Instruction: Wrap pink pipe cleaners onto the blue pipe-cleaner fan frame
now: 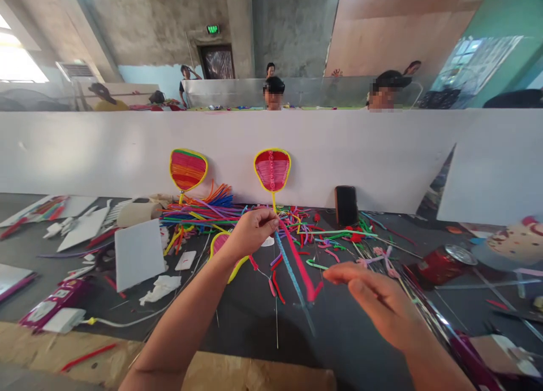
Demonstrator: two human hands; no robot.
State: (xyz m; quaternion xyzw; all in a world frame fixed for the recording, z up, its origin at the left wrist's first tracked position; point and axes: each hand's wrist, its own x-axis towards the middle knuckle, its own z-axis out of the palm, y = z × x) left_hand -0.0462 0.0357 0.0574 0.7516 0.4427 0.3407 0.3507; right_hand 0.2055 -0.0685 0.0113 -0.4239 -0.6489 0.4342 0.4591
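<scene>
My left hand (257, 231) is closed in a pinch on a bright pink pipe cleaner (296, 253) and a blue twisted one (291, 265), which both slant down to the right. Just above its fingertips stands a fan-shaped piece in red and pink with a yellow rim (272, 170); its yellow stem runs down behind the fingers, and I cannot tell if they grip it too. Held apart from the strands, my right hand (373, 300) has its fingers stretched out, with nothing in it. Partly behind my left wrist lies another yellow-rimmed pink piece (220, 243).
A striped fan-shaped piece (189, 169) leans at the white partition (106, 147). Pipe cleaner bundles (199, 214), scraps, a phone (346, 205), a red can (445, 263), white card (139, 255) and a purple power strip (59, 300) crowd the dark table. Other people are beyond the partition.
</scene>
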